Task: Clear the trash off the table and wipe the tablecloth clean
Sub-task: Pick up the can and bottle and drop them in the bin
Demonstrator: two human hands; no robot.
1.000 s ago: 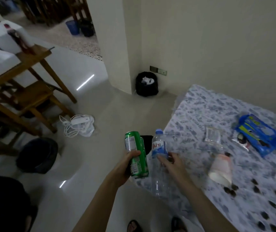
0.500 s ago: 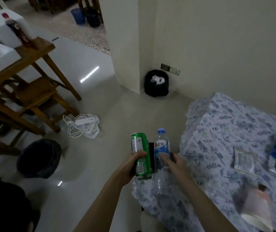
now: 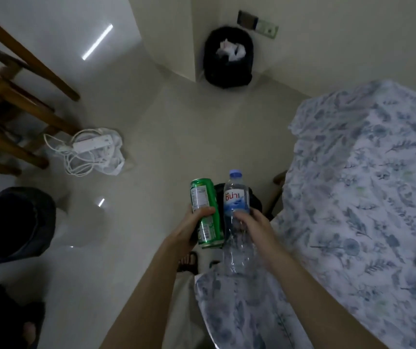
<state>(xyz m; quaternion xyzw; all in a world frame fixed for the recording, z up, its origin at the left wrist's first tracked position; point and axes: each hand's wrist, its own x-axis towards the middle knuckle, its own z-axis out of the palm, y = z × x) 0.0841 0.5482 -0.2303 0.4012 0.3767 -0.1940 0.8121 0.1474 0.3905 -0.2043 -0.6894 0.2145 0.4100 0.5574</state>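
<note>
1. Both bare forearms reach forward from the bottom of the view and draw close together at the hands.
2. The left hand (image 3: 194, 229) is wrapped around a green can (image 3: 205, 212), thumb lying across its front and fingers hidden behind it; the can stands nearly upright.
3. The right hand (image 3: 254, 226) grips a clear plastic bottle (image 3: 236, 222) around its middle, just below the label, thumb pressed on the near side, cap end pointing away.
4. The two hands are side by side, and can and bottle are almost touching.
</note>
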